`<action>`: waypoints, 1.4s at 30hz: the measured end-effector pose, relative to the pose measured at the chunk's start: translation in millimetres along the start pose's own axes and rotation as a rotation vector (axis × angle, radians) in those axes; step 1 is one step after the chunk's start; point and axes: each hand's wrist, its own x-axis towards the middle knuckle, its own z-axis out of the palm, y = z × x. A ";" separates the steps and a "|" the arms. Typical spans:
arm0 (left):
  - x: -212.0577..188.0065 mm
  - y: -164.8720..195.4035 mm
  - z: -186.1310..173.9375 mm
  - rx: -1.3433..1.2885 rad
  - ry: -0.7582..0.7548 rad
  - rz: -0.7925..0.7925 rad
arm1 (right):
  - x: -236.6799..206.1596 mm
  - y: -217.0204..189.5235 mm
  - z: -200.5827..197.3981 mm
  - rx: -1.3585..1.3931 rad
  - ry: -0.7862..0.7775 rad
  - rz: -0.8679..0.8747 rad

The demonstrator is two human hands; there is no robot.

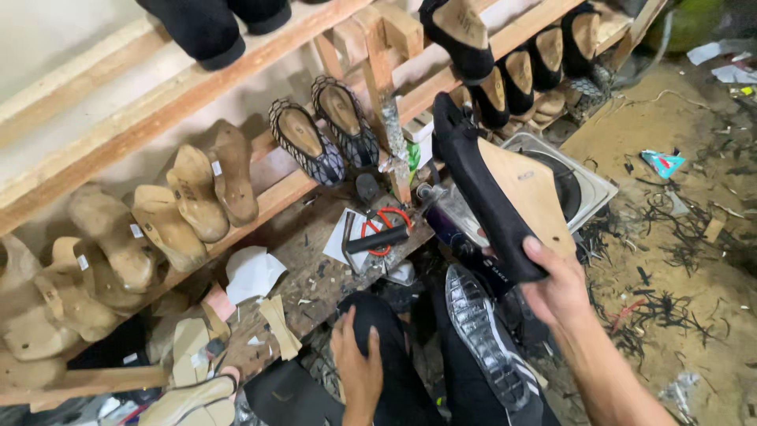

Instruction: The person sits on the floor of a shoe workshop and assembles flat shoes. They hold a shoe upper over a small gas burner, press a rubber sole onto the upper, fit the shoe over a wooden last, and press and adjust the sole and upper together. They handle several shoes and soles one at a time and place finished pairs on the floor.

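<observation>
I am holding a black shoe upper on its last up in my right hand, sole side turned toward me. My fingers are curled shut around its heel end, thumb pressing on the tan insole board, and the pointed toe is aiming away toward the far shelf. The black fabric is already sitting pulled over the last and the insole board is lying flat on the bottom, so I judge the lasting of this one as largely done; no outsole is on it yet, and the board is showing bare, so the bottom work looks left to do.

My left hand is resting near me, fingers spread flat on black cloth over my knee, gripping nothing that I can see. Just right of it a silvery patterned shoe is lying along my leg.

On the wooden bench at the middle, a black-handled hammer is lying across red-handled pincers on a white sheet. To the left, bare wooden lasts are crowding the lower shelf, and two netted black flats are standing further along it. Far right, several more black lasted uppers are waiting in a row, all showing bare insole boards too.
</observation>
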 end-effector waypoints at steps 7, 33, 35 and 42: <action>-9.5 -53.1 40.8 0.265 0.088 0.013 | 193.7 5.6 33.2 -0.597 0.034 -0.335; 2.1 -116.7 81.4 0.260 0.246 0.091 | 356.3 10.0 -2.4 -1.196 0.187 -0.644; 2.8 -118.2 82.0 0.249 0.235 0.106 | 361.3 13.5 -5.9 -1.266 0.232 -0.572; 3.7 -111.2 79.7 0.371 0.112 -0.014 | 354.8 23.0 -8.4 -1.256 0.251 -0.570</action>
